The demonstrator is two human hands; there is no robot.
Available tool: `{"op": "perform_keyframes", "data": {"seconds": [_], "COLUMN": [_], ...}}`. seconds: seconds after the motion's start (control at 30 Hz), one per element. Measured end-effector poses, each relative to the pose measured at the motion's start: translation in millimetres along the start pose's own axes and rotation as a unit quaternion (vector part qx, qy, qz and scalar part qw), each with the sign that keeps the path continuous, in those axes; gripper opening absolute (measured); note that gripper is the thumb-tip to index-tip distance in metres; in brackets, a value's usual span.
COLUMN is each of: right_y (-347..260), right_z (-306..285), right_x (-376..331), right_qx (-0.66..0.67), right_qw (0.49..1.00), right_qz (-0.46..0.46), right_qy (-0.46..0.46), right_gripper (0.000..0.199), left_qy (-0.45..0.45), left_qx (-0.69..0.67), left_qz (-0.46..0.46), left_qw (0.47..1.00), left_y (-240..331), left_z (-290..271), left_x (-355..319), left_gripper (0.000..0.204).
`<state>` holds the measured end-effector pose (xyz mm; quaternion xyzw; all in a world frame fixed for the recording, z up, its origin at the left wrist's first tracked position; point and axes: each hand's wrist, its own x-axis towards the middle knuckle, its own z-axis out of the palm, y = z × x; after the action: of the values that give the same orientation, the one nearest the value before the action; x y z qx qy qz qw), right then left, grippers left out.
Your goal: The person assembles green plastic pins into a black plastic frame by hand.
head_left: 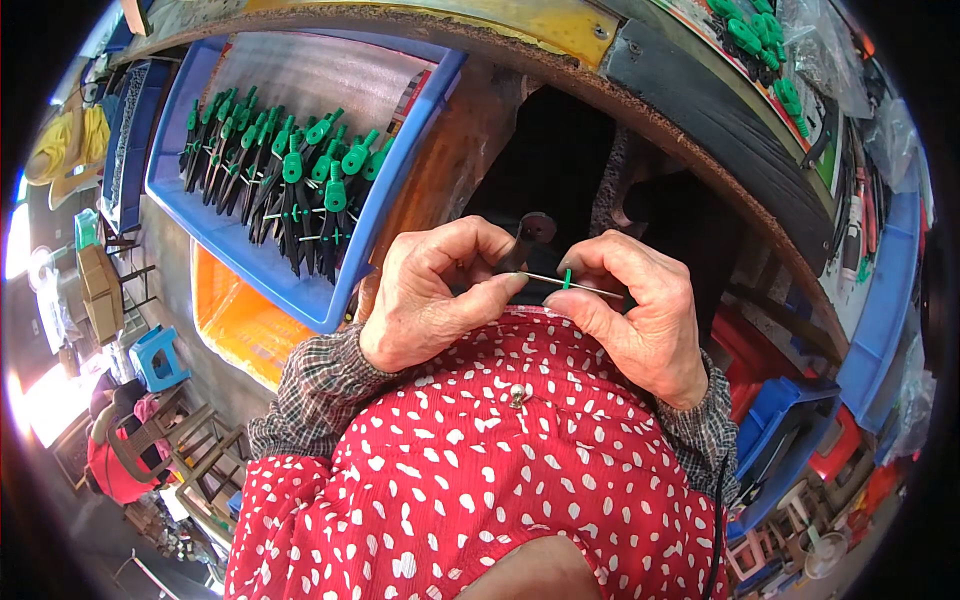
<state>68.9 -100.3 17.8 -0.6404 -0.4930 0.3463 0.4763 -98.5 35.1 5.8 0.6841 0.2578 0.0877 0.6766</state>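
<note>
**Risk note: thin rod and small green bead held over my lap**

I have a thin metal rod (570, 285) pinched between both hands, close against my chest, just above the red spotted apron (480, 450). My left hand (425, 295) is curled shut, thumb and forefinger clamped on the rod's left end. My right hand (640, 310) is likewise closed, fingertips gripping the rod further along. A small green bead (567, 277) sits on the rod, between the two grips and nearer my right fingers.

Findings, as judgement only:

- The bead is tiny and sits on a bare, smooth rod. If either pinch loosens or the rod tips, I judge it could slide off the end and drop into the folds of the apron, or past them to the floor, where it would be hard to find.
- The rod is slender. Squeezing the two ends toward each other could bend it.
- My fingertips cover much of the working area (I cannot tell how firmly the bead is seated), so a misalignment could go unnoticed.
- A dark round part (535, 230) stands just above the rod; a slip upward could knock the rod against it.

Surroundings: the blue tray (330, 300) of finished green-and-black pieces (290, 180) lies up and to the left of the rod, well apart. An orange bin (240, 325) sits below that tray.
</note>
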Motion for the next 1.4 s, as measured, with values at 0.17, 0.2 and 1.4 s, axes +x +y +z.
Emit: {"op": "perform_keyframes", "data": {"seconds": [0.17, 0.2, 1.4], "right_y": [-4, -4, 1], "right_z": [3, 3, -1], "right_x": [0, 1, -1], "right_qx": [0.045, 0.065, 0.003], "right_qw": [0.998, 0.996, 1.0], "right_qz": [0.042, 0.061, 0.025], "right_qy": [0.001, -0.006, -0.003], "right_gripper": [0.027, 0.028, 0.028], "left_qy": [0.004, 0.005, 0.011], "left_qx": [-0.009, -0.012, -0.016], "left_qz": [-0.005, -0.007, 0.001], "left_qw": [1.0, 1.0, 1.0], "left_y": [0, 1, -1], "left_z": [1, 2, 4], "left_x": [0, 0, 0], "left_gripper": [0.011, 0.011, 0.011]}}
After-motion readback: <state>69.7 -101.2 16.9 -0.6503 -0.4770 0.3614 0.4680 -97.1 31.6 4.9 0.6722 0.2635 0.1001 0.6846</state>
